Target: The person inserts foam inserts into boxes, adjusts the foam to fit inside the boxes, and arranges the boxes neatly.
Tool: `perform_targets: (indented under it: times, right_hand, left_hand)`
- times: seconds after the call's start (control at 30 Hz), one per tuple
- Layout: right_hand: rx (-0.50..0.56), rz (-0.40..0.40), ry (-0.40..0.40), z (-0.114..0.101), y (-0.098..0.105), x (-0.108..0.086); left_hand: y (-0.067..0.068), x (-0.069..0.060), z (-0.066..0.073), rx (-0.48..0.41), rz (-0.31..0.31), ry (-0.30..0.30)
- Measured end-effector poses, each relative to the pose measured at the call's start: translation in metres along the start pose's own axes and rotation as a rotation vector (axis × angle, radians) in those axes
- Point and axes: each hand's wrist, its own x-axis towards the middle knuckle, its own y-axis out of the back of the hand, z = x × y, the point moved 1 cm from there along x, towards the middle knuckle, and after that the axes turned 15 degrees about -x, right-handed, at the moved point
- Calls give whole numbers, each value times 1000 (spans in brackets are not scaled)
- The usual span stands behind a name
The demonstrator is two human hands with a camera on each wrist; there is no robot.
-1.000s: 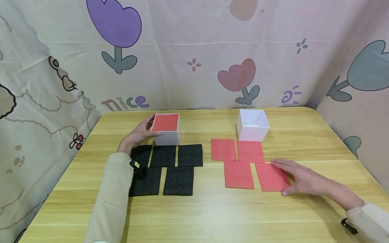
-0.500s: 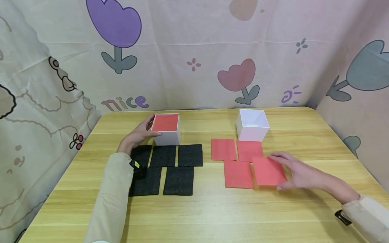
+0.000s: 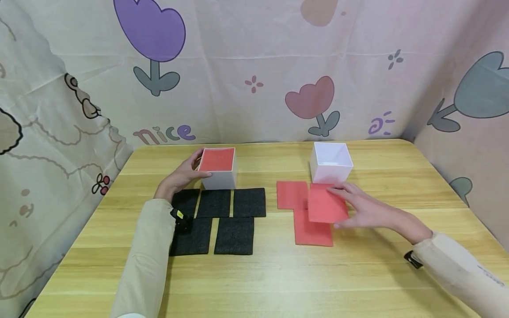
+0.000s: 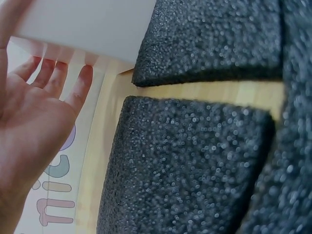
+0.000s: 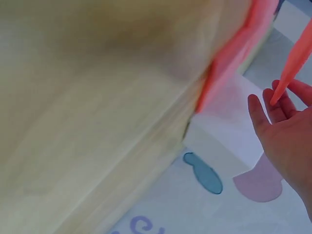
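In the head view my left hand (image 3: 180, 177) grips the left side of a white box (image 3: 220, 180) with a red square (image 3: 216, 159) at its top. The left wrist view shows that hand's fingers (image 4: 83, 80) against the box wall (image 4: 87, 24). My right hand (image 3: 367, 207) holds a red foam square (image 3: 327, 205) by its right side, raised over other red squares. The right wrist view has this hand (image 5: 287, 131) pinching the square (image 5: 296, 56), seen edge-on. Just behind it stands a second white box (image 3: 331, 171), its visible inside white.
Several black foam squares (image 3: 233, 236) lie in two rows in front of the left box. Flat on the wooden table (image 3: 278, 282) are red squares, one at the back left (image 3: 291, 195) and one nearer (image 3: 313, 234). A patterned cloth (image 3: 238, 35) hangs behind the table.
My right hand has lifted the front right red square off the table and carried it left and back, over the other red squares. The left hand and its box have stayed put.
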Motion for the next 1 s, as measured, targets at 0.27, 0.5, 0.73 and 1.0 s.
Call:
perform_targets:
  times: [0.27, 0.5, 0.73, 1.0]
  right_hand:
    - [-38, 115, 94, -13, 9, 35]
    - [-25, -34, 11, -24, 16, 60]
    - [-29, -64, 29, -28, 20, 81]
    - [15, -83, 21, -43, 27, 112]
  left_hand:
    - [-2, 2, 2, -4, -7, -6]
    - [-2, 3, -1, -4, -19, -13]
    - [-1, 3, -2, -10, -15, -9]
    - [2, 0, -2, 18, 5, -5]
